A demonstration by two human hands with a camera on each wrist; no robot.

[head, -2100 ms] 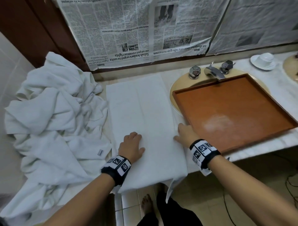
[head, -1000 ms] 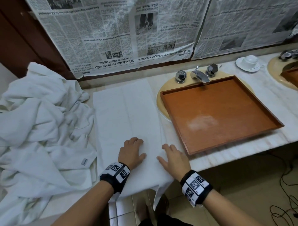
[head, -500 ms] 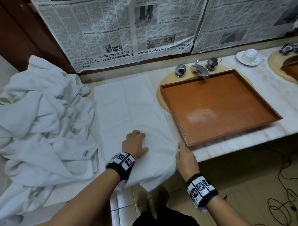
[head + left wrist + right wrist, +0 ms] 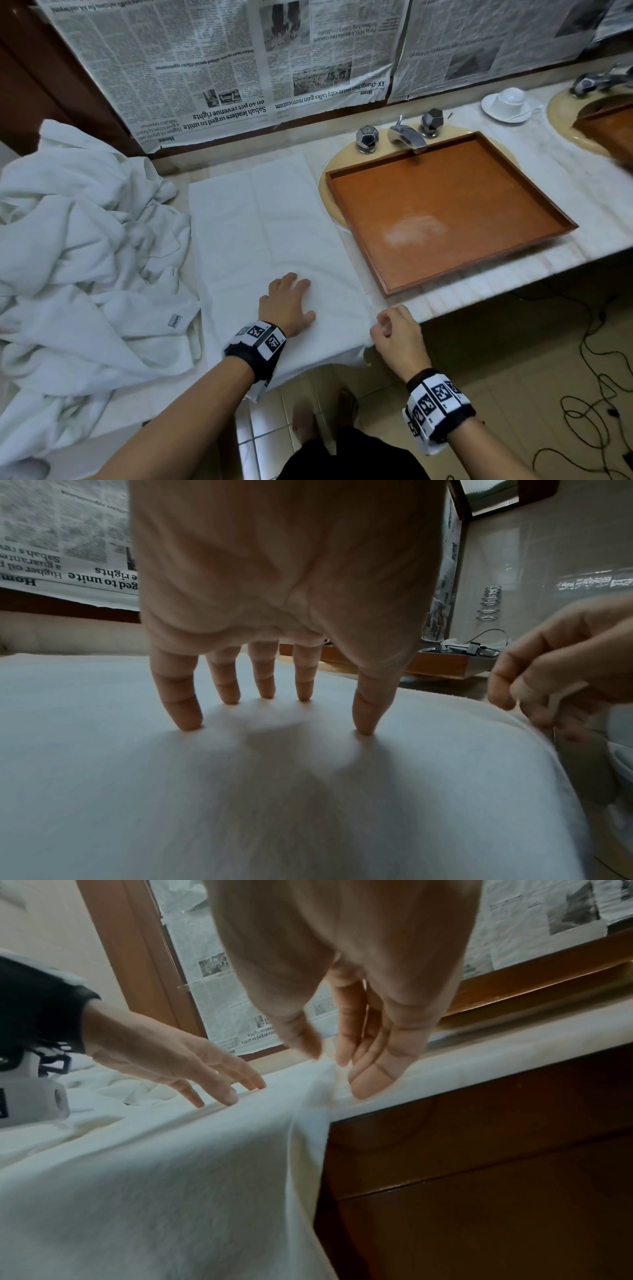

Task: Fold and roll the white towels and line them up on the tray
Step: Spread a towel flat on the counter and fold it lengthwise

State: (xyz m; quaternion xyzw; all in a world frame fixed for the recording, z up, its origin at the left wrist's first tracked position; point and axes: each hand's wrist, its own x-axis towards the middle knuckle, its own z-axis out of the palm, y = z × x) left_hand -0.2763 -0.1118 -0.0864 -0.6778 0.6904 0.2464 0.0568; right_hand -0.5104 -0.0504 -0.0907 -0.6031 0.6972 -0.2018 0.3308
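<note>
- The towel (image 4: 274, 226) lies spread flat on the worktop (image 4: 513, 274) under the left hand (image 4: 286, 303), its near end draping over the worktop's front edge below both wrists.
- The left hand is spread wide, fingertips (image 4: 190, 721) pressing down into the cloth to pin it.
- The right hand (image 4: 397, 334), just to the right of the left one, pinches the towel's right border at the worktop edge between thumb and forefinger; its other fingers are loosely curled.
- The tray (image 4: 445, 212) sits beyond the right hand, over the sink, with nothing on it.
- A heap of loose towels (image 4: 85, 257) lies to the left of the left hand.
- Judged from its dents and drape, the towel is soft, limp and light: it will sag and wrinkle wherever it is unsupported, and could slide towards the hanging end if unpinned.
- Best taken at a hem or corner, as the right hand does, with the other palm holding the flat part down.
</note>
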